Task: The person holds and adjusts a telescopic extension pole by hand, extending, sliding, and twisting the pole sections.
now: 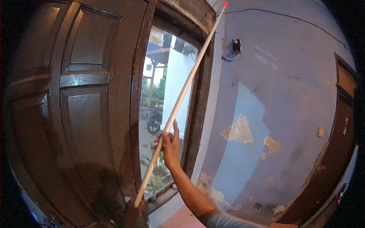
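A long, pale wooden pole (186,88) slants across the view from lower left to upper right, with a red tip at its upper end near the top of the window frame. My right hand (170,149) closes round its lower half, thumb against the wood and index finger pointing up along it. Down in the shadow, my left hand (132,213) is wrapped about the pole's bottom end; its fingers show only dimly. Behind the pole is a window (156,102) in a dark wooden frame (199,95).
A dark panelled wooden door (87,125) fills the left side. On the right, the purple wall (289,87) has peeling patches, a black electrical box (236,46), a cable near the top and a light switch (321,132). Another brown door (323,182) stands at far right.
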Demonstrator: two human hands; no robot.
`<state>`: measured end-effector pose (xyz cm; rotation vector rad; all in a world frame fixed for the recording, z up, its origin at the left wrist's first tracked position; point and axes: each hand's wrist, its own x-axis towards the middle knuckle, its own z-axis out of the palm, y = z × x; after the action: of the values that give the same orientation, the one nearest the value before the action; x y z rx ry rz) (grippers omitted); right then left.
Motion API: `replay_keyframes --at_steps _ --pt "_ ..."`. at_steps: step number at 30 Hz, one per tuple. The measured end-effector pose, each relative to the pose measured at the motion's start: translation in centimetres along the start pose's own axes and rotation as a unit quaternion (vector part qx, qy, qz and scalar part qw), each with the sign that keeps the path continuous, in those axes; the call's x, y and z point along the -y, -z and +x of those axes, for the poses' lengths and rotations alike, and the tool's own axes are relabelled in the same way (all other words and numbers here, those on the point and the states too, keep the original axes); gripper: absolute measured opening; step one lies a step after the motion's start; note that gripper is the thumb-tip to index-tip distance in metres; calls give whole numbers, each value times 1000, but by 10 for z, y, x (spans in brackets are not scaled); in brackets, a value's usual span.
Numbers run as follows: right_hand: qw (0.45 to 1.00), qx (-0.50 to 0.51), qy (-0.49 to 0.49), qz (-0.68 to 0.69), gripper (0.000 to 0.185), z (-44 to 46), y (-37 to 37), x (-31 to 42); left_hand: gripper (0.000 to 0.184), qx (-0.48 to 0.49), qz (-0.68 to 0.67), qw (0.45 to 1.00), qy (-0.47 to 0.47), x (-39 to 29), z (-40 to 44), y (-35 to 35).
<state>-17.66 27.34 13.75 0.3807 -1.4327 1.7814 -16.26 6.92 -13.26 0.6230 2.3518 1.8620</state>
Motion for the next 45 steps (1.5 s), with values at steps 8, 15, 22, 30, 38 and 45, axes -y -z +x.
replay_keyframes --at_steps 8,15,22,30,38,45 --pt "998 58 -10 -25 69 -17 -27 -3 16 33 -46 988 147 -91 83 33" --pt "996 78 -10 -33 63 -14 -36 6 22 58 -92 987 -115 -209 70 46" --pt "996 89 -10 -1 62 -17 -34 7 15 52 -52 991 -109 -228 74 50" --pt "997 67 -28 3 60 -1 -10 -8 20 14 -83 977 -197 -89 71 7" --pt "998 37 -16 53 33 6 10 17 24 -45 51 997 -45 -16 -19 -18" --pt "998 23 -28 46 50 2 30 22 25 -75 91 993 -4 52 -63 -26"
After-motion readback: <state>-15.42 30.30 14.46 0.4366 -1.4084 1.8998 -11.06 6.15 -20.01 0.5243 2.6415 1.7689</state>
